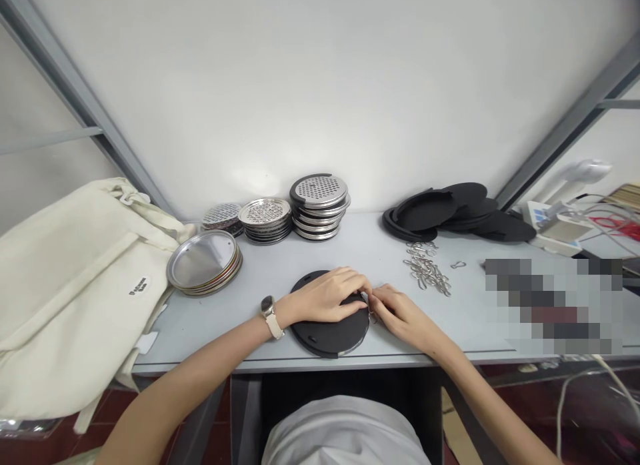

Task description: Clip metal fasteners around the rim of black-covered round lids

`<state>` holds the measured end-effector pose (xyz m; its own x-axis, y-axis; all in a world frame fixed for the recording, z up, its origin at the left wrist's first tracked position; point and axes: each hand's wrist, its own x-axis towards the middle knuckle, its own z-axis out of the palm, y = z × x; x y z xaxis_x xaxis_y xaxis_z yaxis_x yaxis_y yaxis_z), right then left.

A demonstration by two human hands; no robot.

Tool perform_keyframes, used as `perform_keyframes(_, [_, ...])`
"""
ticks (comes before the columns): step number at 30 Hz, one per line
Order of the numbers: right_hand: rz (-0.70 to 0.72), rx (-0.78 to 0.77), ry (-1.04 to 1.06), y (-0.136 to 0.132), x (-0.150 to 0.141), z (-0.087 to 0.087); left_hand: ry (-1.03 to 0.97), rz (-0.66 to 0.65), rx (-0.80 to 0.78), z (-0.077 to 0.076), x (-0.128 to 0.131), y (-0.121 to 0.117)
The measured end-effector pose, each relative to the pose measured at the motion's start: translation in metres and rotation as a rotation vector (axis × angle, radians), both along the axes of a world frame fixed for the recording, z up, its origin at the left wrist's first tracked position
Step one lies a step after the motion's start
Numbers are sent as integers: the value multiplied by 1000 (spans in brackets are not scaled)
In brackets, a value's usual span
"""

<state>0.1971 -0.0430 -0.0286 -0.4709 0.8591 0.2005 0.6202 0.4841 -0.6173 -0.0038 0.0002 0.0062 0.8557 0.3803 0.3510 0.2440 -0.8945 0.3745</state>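
Note:
A black round disc (327,335) with small slots lies flat near the table's front edge, with a bit of bright metal at its lower rim. Across its top rests my left hand (333,295), thumb and bent fingers gripping the right side of the disc. My right hand (397,313) is closed in a pinch at that same rim, where a small wire clip (373,317) shows partly under the fingertips. Both hands' fingertips meet there and hide much of the clip. To the right lies a pile of metal spring clips (427,270), with one clip (458,265) apart.
Perforated metal discs stand in stacks (320,218) (265,221) (220,218) along the wall. Plain round metal plates (203,261) are piled at left beside a cream bag (85,285). Black discs (460,211) overlap at back right, near a white device (565,228) and a blurred-out item (555,308).

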Motion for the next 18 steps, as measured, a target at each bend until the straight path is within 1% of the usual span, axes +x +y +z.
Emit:
perform_keyframes(9, [-3,5,-2,0,-2,4,-19,-8,-12,0,0,0])
perform_keyframes(18, [-21,0,-17,0,-2,3,-21,3,-50,1,1,-1])
